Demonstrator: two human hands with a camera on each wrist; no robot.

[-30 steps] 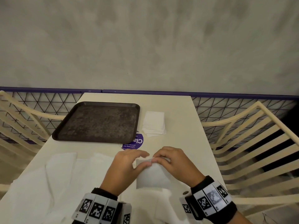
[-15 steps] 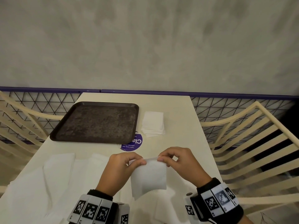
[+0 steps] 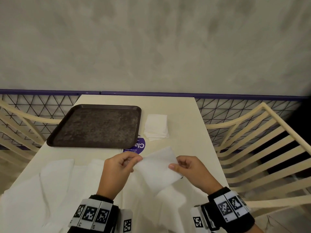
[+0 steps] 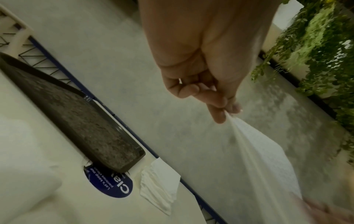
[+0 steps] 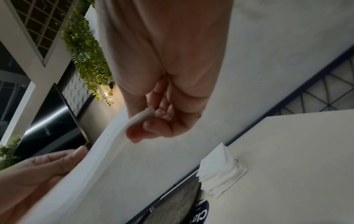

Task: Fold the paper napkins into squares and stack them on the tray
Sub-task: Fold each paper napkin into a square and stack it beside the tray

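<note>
You have one paper napkin (image 3: 157, 167) lifted clear of the worktop (image 3: 185, 132), stretched between your hands. Your left hand (image 3: 117, 172) pinches its left corner between thumb and forefinger, the other fingers curled in; your right hand (image 3: 190, 170) pinches the opposite edge with the thumb on top. The sheet is thin, very light and limp: it sags between the two grips and creases wherever you pull, so it should tear or crumple under a hard tug. Keep it gently taut and hold it only at corners or along an edge, then press folds flat on the worktop. It looks already folded at least once, though blur in the wrist views makes the layers hard to count. The tray (image 3: 55, 137) sits bare at the far left, and a stack of folded napkins (image 3: 156, 126) lies just beside its right rim, on the worktop and not on the tray. More unfolded napkins (image 3: 55, 190) lie spread below your hands
</note>
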